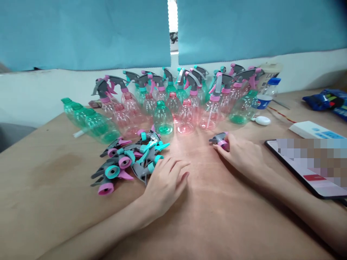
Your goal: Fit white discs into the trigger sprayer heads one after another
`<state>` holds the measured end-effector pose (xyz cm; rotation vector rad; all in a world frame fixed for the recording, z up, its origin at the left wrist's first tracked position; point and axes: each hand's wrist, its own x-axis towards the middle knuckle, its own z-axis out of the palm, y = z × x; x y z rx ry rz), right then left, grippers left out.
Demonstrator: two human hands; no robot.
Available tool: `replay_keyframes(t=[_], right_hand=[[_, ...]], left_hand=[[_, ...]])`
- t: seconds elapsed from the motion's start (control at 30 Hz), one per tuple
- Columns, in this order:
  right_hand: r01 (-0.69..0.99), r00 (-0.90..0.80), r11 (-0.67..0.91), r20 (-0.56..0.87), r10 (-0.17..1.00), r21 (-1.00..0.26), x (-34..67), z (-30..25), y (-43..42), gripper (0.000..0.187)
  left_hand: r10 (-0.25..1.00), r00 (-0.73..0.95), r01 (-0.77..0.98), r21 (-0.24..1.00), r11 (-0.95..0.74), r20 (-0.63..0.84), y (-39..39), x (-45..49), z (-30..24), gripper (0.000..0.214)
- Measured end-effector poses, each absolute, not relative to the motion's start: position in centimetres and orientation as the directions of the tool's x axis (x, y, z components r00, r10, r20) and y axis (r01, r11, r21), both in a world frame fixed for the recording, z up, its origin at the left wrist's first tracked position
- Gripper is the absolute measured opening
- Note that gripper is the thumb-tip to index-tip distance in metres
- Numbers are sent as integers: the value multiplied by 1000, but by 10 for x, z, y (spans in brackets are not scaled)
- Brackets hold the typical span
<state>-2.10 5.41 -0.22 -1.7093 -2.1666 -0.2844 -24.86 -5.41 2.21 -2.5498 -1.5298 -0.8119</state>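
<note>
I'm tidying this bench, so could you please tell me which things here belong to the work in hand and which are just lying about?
In hand:
- trigger spray head, gripped by the right hand
- pile of loose spray heads, touched by the left hand
- uncapped bottles
- capped spray bottles

Lying about:
- phone
- white remote
- white puck
- cola bottle
- blue pouch

Setting: small assembly workbench, hand-packing type. Evidence: plain wooden table pushed against a white wall with blue sheets hung above; many identical spray bottles ranked along the back, some capless; a heap of loose trigger heads in front. Phone and drink bottle at the side.
</note>
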Motion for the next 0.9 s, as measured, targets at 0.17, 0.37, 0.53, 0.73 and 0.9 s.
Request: replay_keyframes(t=[0.17,0.37,0.53,0.73,0.9], right_hand=[[956,-261,291,517,815,23,-21,-9,52,36],[787,-423,611,642,640,-91,-36,-9,38,35],[426,-630,874,617,471,-233,-53,-11,19,13],[352,-690,874,537,484,-335,-53,-14,18,8],[360,-683,869,539,493,-338,-50,-13,20,11]], left_hand=[[880,230,946,117,-303,415,-71,-281,35,14],[916,134,991,-33,-131,378,-77,-305,38,32],[923,160,983,-141,-117,349,-78,-300,36,26],[934,174,985,-72,-159,313,-80,-306,47,13],[975,51,975,200,-96,216,-82,-315,94,21]])
